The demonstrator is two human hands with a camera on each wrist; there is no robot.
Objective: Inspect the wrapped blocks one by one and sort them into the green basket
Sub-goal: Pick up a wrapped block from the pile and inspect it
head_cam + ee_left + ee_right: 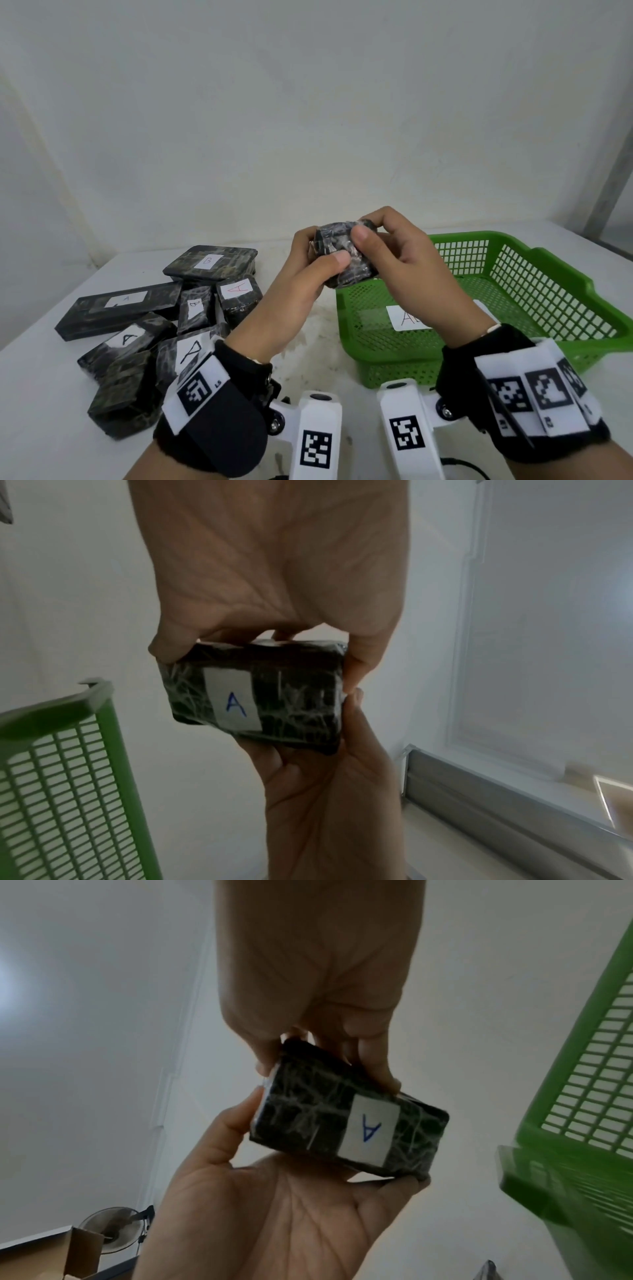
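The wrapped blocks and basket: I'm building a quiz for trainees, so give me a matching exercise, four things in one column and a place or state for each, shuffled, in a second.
Things:
1. held wrapped block
2. green basket
3. pile of wrapped blocks
4. long block

Places or states:
a. lying at the pile's left edge, label A up
b. on the table to the left of the hands
c. gripped by left hand and right hand, blue A facing down
d. on the table at right, a white label inside

Pairs: 1-c, 2-d, 3-b, 4-a
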